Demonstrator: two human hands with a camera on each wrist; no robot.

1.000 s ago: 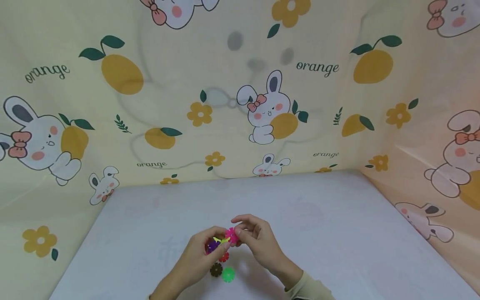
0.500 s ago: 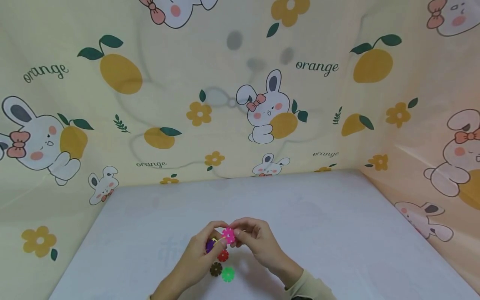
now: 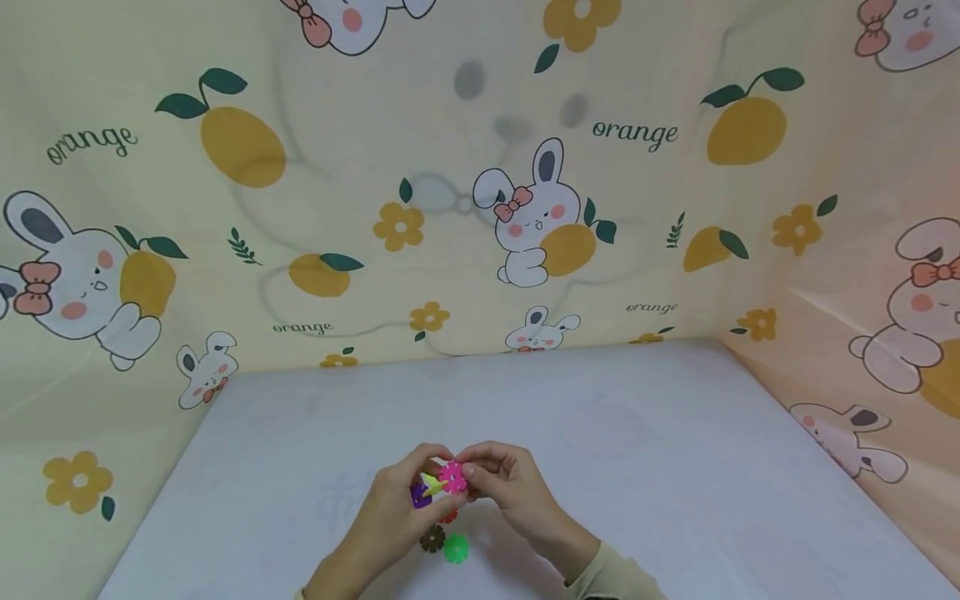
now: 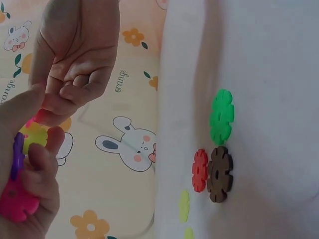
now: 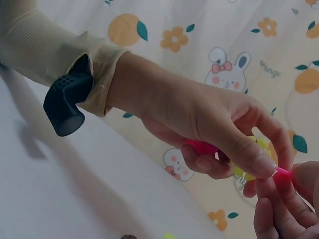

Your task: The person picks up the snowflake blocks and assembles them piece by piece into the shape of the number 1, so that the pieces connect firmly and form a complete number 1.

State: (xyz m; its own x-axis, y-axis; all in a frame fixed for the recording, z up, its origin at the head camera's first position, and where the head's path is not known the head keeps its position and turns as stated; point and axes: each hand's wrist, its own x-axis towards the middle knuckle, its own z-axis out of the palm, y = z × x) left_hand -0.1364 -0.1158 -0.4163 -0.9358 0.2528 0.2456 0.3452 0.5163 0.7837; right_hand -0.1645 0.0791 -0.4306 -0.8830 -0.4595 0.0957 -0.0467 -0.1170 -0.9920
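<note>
In the head view the pale counter [image 3: 720,467] runs widest from the hands toward 2 and 3 o'clock, with a narrower stretch toward 9. Its far edge lies well apart at 12 o'clock, where the rabbit-print fabric [image 3: 450,275] rises; the same fabric lines both side edges. The near edge is out of view.

The left hand [image 3: 386,508] comes in from 7 o'clock, the right hand [image 3: 521,492] from 5, and they meet raised off the surface. The right hand's thumb and fingers pinch the pink disc [image 3: 453,477] between the two hands. The left hand's fingers curl round the purple disc [image 3: 420,496], at 8 o'clock from the pink one, with a yellow piece [image 3: 432,485] at 9. In the left wrist view a deep pink disc [image 4: 20,201] also sits in its grip. How these pieces are joined cannot be told.

On the counter, the green disc [image 3: 456,549] lies at 6 o'clock from the pink one, the brown disc [image 3: 432,538] just beside it at 10, and the red disc [image 3: 448,517] is partly hidden by the left hand. Two yellow discs [image 4: 184,206] lie toward 7 o'clock from the brown one in the left wrist view.
</note>
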